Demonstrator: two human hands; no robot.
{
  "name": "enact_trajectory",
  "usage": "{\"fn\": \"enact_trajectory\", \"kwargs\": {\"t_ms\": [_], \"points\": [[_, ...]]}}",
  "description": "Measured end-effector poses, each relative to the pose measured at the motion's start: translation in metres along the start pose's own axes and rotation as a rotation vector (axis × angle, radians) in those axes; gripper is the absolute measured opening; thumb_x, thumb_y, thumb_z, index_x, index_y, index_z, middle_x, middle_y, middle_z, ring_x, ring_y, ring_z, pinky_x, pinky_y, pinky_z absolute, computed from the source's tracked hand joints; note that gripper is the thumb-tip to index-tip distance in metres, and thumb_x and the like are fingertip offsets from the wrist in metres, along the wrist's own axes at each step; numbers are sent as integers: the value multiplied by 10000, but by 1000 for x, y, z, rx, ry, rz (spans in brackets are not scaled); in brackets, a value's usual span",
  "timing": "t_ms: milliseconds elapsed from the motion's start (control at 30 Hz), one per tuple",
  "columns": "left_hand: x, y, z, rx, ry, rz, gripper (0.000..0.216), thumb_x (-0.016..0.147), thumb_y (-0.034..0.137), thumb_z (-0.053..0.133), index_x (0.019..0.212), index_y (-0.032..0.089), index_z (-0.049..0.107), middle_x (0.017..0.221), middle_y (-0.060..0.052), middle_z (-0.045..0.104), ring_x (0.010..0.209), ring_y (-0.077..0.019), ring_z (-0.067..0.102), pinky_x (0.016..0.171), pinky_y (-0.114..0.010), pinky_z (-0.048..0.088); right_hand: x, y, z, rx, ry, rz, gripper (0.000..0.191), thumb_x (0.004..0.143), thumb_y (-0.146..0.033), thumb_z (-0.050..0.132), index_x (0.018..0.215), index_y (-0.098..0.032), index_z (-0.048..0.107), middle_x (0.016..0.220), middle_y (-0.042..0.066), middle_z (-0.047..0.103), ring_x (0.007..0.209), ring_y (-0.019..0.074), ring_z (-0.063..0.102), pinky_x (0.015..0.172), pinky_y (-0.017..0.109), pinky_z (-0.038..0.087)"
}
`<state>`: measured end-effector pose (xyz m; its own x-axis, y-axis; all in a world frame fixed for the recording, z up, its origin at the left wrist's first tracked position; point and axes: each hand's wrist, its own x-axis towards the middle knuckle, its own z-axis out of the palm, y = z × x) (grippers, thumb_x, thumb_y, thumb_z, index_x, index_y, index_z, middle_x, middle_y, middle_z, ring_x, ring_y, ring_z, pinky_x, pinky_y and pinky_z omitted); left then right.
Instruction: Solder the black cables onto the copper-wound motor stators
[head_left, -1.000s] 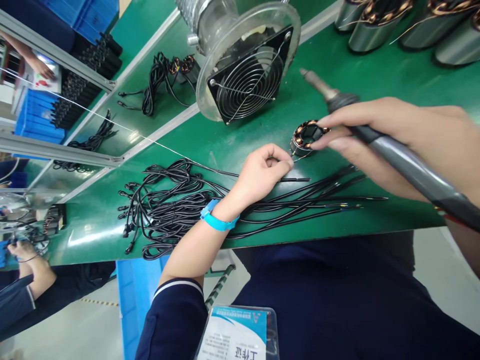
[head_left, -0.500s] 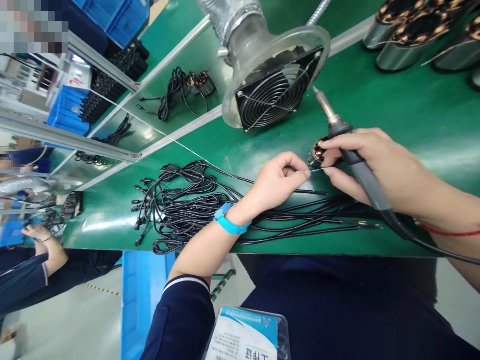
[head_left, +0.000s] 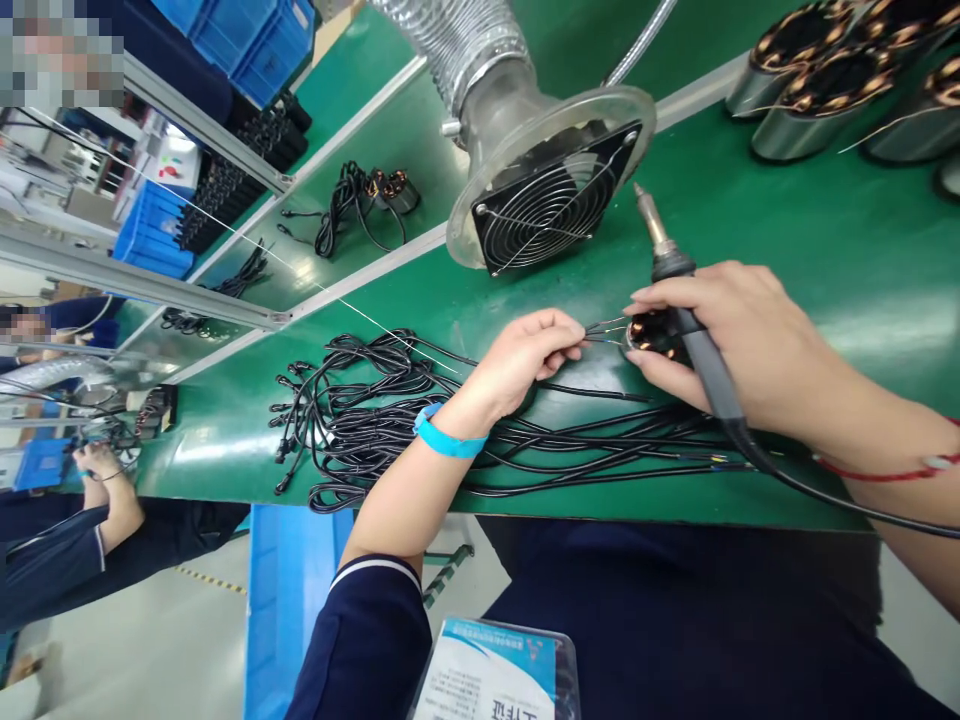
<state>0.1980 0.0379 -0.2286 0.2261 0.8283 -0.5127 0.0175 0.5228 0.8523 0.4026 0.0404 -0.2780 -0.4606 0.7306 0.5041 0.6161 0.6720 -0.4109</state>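
Note:
My right hand (head_left: 750,350) is closed around a soldering iron (head_left: 705,360), its metal tip pointing up toward the fan. The thumb and fingers of that hand also steady a small motor stator (head_left: 660,335) with copper windings, partly hidden by the hand. My left hand (head_left: 529,355) pinches thin wires (head_left: 604,332) that stretch across to the stator. Under and beside my left forearm lies a pile of black cables (head_left: 390,410). Their stripped ends (head_left: 712,460) show coloured wires near my right wrist.
A fume extractor (head_left: 555,200) with a round hood and fan grille stands behind my hands. Several larger stators (head_left: 817,100) sit at the back right. A metal frame (head_left: 360,275) crosses the green bench. A co-worker's hands (head_left: 97,462) show far left, and a blue bin (head_left: 289,600) below.
My left hand has drawn back left from the stator, so the wires between now show stretched. My right fingers have shifted to grip the stator's sides, with the soldering iron still in hand.

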Motion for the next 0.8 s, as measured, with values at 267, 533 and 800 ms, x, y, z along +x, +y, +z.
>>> {"fn": "enact_trajectory", "kwargs": {"t_ms": [267,533,800], "points": [[2,-5,7,10,47,40,143,668,165,735,620,120,608,552,55,554,533,-21,468,559,-165,360,-3,-7,1,63,20,-24,408,878,-436,533,1227,-231,481,1008,50,627,919,233,568,809,381,437],[2,-5,10,-11,-6,8,186,804,226,640,659,128,576,505,70,448,418,3,311,421,-155,185,-1,-11,0,92,62,-39,363,899,-368,536,1233,-250,455,999,25,654,907,216,577,796,370,432],[6,-6,8,-63,44,-39,170,755,131,625,612,128,533,487,76,363,393,7,245,395,-154,113,-1,-17,0,-42,117,-69,258,907,-308,532,1149,-226,498,852,35,616,790,204,514,698,343,368]]}}
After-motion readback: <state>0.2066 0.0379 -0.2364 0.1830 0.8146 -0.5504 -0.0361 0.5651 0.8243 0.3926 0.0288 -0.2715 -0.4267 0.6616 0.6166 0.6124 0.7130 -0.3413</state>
